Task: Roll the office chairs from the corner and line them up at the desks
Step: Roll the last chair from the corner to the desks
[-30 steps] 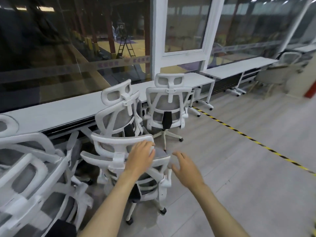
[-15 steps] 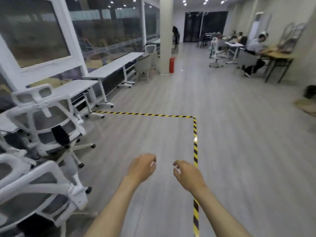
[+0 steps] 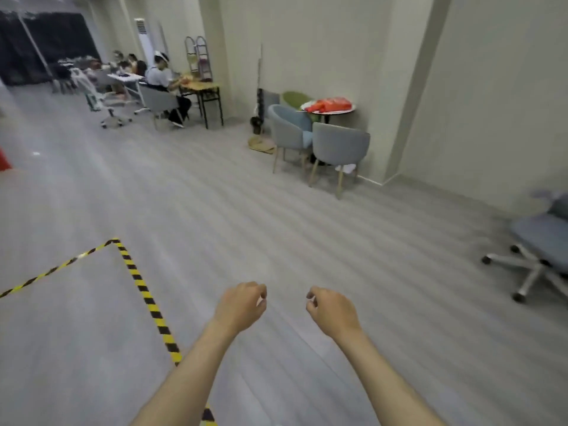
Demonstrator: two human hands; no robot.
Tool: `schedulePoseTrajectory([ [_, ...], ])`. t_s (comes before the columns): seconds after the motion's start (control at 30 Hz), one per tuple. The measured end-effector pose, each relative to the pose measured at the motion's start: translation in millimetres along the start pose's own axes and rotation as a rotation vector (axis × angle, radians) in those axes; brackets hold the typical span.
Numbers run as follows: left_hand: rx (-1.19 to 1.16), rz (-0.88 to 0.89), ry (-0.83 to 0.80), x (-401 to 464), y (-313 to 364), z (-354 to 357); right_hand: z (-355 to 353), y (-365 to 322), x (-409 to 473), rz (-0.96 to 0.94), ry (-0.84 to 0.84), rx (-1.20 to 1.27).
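My left hand (image 3: 241, 305) and my right hand (image 3: 333, 309) hang in front of me over bare grey floor, fingers loosely curled, holding nothing. One office chair (image 3: 541, 244) with a grey-blue seat and a white wheeled base stands at the right edge, blurred and partly cut off, well away from both hands. The white chairs and the window desks are out of view.
Yellow-black floor tape (image 3: 144, 290) makes a corner at lower left. Two grey armchairs (image 3: 338, 149) and a round table (image 3: 329, 107) with red items stand by the far wall. People sit at desks (image 3: 159, 78) at the far left. Wide floor lies between.
The view has swung right, away from the white chairs and window desks, to the room's far wall. My left hand came off the chair's backrest; both hands are free.
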State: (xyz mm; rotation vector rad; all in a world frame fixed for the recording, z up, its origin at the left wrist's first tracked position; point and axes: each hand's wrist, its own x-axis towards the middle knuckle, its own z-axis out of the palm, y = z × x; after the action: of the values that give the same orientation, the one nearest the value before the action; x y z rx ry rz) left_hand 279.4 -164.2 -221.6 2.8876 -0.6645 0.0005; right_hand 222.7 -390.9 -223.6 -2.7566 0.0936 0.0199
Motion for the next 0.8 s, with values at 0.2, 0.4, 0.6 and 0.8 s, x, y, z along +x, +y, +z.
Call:
schedulePoseTrajectory([
  [0.2,-0.030,0.274,-0.119,151,129,44,-55,151,22,0.297,0.087,-0.038],
  [0.4,-0.101,0.486,-0.148,298,250,75,-113,283,48,0.572,0.148,-0.070],
  [0.6,-0.114,0.652,-0.192,402,366,96,-166,389,61,0.773,0.220,-0.040],
  [0.8,-0.131,0.783,-0.200,485,498,117,-211,502,69,0.913,0.287,-0.019],
])
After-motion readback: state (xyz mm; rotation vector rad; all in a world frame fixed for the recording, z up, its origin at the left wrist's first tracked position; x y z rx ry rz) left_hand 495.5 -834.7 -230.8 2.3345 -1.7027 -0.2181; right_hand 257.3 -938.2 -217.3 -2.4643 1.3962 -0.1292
